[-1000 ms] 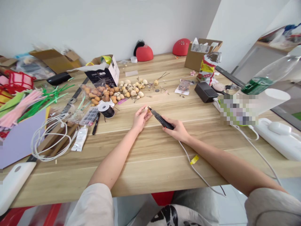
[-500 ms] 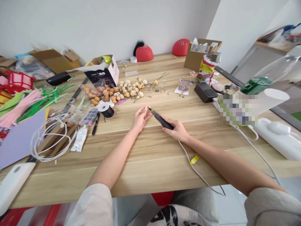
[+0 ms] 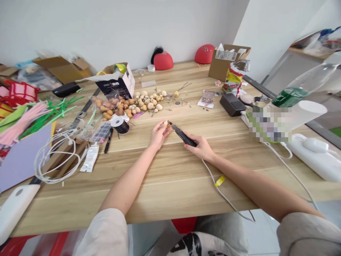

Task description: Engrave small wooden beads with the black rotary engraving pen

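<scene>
Over the middle of the wooden table (image 3: 183, 192), my left hand (image 3: 159, 134) pinches a small nut-like piece (image 3: 167, 124), pale on top and brown at the side. My right hand (image 3: 200, 146) is closed round a black pen-shaped electric tool (image 3: 183, 136), with a white cable (image 3: 210, 172) running from its back end toward the table edge. The tool's thin tip points at the piece. Whether they touch is too small to tell. Beyond my hands lies a pile of pale round nut-like pieces (image 3: 150, 103), some with dark marks, beside brown ones (image 3: 114, 105).
Left of my hands are a spool of black cord (image 3: 121, 125), a black marker (image 3: 108, 140), a white tube (image 3: 91, 157) and a coiled white cable (image 3: 39, 163). To the right stand a dark box (image 3: 232, 104), a green-bottomed bottle (image 3: 301, 85) and a white power strip (image 3: 315, 156).
The tool's tip has drawn slightly back from the piece, and more of the piece's brown side shows. Both hands are otherwise almost unmoved.
</scene>
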Available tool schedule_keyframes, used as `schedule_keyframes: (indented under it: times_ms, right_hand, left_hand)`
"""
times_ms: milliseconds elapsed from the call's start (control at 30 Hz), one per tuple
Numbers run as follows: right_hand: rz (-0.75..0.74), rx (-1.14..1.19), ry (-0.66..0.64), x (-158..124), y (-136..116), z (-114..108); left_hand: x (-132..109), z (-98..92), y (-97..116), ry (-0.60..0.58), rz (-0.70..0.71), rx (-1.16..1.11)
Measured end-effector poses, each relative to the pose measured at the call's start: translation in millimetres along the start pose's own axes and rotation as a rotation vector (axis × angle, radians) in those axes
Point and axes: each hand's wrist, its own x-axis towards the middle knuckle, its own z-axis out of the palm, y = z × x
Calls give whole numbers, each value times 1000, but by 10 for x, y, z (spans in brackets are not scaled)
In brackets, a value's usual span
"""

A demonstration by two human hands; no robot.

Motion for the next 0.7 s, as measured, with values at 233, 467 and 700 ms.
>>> schedule_keyframes:
  times_ms: [233, 467, 700]
  right_hand:
    - [0, -13, 17, -3, 0, 3]
    - [-5, -20, 11, -1, 7, -2]
    - [-17, -21, 4, 2, 1, -6]
  left_hand:
    - [6, -9, -6, -15, 8, -2]
    - [-11, 10, 7, -4, -3, -6]
    - [-34, 34, 29, 5, -5, -9]
